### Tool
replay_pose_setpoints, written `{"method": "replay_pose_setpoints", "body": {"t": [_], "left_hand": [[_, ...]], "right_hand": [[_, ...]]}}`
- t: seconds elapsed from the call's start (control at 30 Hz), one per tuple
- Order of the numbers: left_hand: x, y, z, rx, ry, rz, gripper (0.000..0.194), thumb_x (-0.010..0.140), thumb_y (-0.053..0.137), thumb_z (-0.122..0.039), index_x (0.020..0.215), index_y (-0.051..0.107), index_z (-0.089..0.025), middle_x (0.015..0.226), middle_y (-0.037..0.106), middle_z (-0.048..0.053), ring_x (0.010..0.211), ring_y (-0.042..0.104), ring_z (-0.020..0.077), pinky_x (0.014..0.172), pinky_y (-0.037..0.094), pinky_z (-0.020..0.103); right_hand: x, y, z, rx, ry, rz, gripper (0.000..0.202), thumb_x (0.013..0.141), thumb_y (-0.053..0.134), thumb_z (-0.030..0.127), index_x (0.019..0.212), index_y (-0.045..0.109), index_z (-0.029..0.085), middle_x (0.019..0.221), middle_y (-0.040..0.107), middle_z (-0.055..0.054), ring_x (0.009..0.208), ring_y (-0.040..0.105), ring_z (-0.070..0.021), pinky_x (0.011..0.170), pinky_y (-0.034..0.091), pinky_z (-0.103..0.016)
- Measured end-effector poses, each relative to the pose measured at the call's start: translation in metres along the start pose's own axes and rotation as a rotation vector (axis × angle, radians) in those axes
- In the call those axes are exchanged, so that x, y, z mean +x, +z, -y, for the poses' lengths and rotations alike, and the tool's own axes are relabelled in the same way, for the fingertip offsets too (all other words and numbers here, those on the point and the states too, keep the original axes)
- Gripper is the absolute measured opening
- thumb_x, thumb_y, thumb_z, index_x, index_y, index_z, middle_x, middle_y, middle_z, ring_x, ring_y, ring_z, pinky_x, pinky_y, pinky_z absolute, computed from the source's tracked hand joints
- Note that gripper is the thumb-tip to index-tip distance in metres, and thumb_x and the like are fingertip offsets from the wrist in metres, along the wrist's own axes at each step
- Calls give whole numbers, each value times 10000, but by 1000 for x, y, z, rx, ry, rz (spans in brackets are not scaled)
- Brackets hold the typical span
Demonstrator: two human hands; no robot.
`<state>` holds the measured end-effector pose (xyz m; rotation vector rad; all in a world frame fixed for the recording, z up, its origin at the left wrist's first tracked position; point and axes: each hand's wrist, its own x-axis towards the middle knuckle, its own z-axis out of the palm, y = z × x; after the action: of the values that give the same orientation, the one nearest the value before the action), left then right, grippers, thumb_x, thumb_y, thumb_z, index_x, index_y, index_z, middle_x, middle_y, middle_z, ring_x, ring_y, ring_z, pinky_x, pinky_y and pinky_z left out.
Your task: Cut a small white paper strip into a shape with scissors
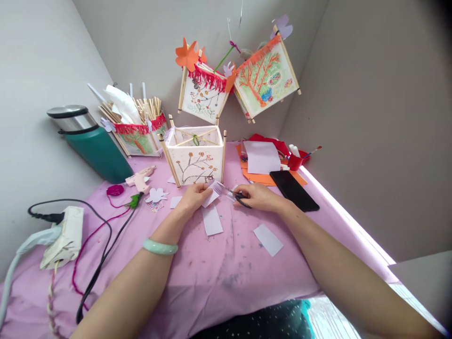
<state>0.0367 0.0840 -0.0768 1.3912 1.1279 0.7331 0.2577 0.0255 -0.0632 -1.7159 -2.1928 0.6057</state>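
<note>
My left hand pinches a small pale lilac paper piece, whose upper end is cut into thin strips. In my right hand are black-handled scissors, their blades pointing left at the paper's fringed end. Whether the blades touch the paper is too small to tell. Just below the hands lies one pale paper rectangle, and another paper rectangle rests farther right. Behind my hands stands a white box lantern with stick corners and a drawn flowering branch.
Two decorated lanterns hang at the back. A teal bottle, glue gun, power strip and cords lie left. To the right are a black phone, orange paper and a red cup.
</note>
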Motion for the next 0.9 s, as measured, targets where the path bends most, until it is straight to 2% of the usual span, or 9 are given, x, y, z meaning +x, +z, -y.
{"method": "replay_pose_setpoints", "body": {"t": [0.23, 0.6, 0.9], "left_hand": [[-2, 0, 1, -25, 42, -9, 177, 713, 700, -271, 648, 576, -163, 505, 582, -2, 430, 493, 103, 444, 341, 217], [-1, -1, 4, 31, 82, 7, 158, 759, 614, -254, 637, 565, -166, 478, 569, -5, 427, 466, 101, 450, 308, 211], [0, -1, 6, 18, 94, 3, 153, 747, 629, -262, 652, 561, -163, 493, 571, -9, 434, 476, 97, 451, 323, 208]], "right_hand": [[0, 1, 0, 4, -33, -19, 295, 826, 664, 423, 1027, 693, 210, 753, 666, 0, 661, 556, -140, 596, 345, -224], [-1, 4, -4, 7, -53, -55, 280, 818, 664, 409, 1028, 690, 227, 813, 675, -1, 691, 564, -150, 604, 343, -231], [-1, 4, -3, -4, -67, -60, 278, 823, 662, 409, 1030, 688, 225, 803, 674, 2, 679, 559, -146, 606, 345, -230]]}}
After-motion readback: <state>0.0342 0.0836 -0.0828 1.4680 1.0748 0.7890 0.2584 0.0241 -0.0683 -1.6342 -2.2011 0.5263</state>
